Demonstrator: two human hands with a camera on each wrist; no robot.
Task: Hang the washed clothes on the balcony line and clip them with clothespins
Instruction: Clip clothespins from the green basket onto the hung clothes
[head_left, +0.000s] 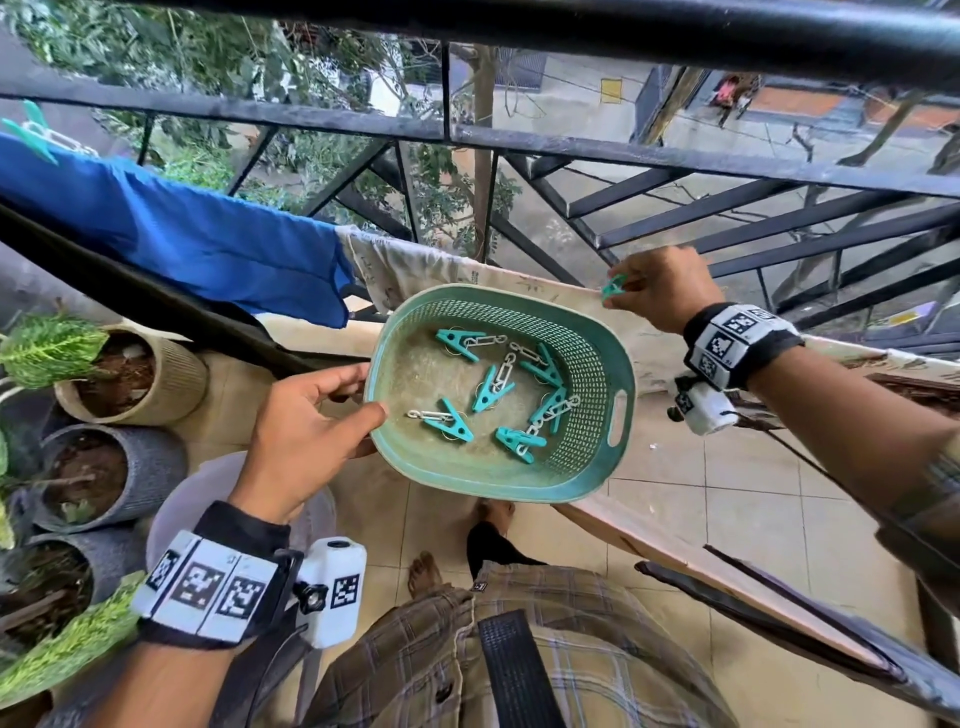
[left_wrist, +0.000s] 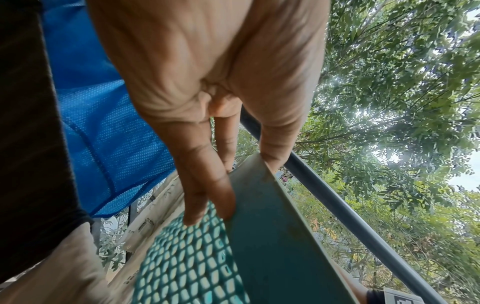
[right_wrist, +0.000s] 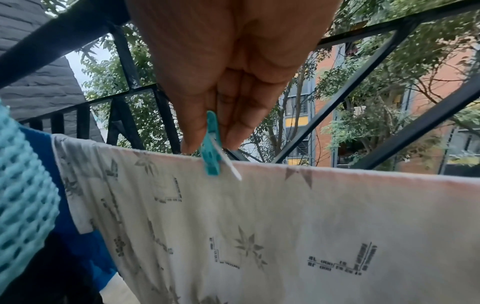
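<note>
Soft, even daylight with faint shadows. Sun glares through the tree leaves (left_wrist: 405, 115) in the left wrist view. Railing bars (head_left: 519, 140) bow at the edges; nearby palms and cloth are blurred.

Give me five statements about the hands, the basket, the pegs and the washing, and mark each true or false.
1. The right hand pinches a green peg at the top edge of the patterned cloth. True.
2. The left hand holds a blue shirt. False: it grips the rim of the green basket.
3. The basket is empty. False: several pegs lie in it.
4. The blue cloth hangs to the left of the patterned cloth. True.
5. The basket stands on the floor. False: it is held up in the air.
</note>
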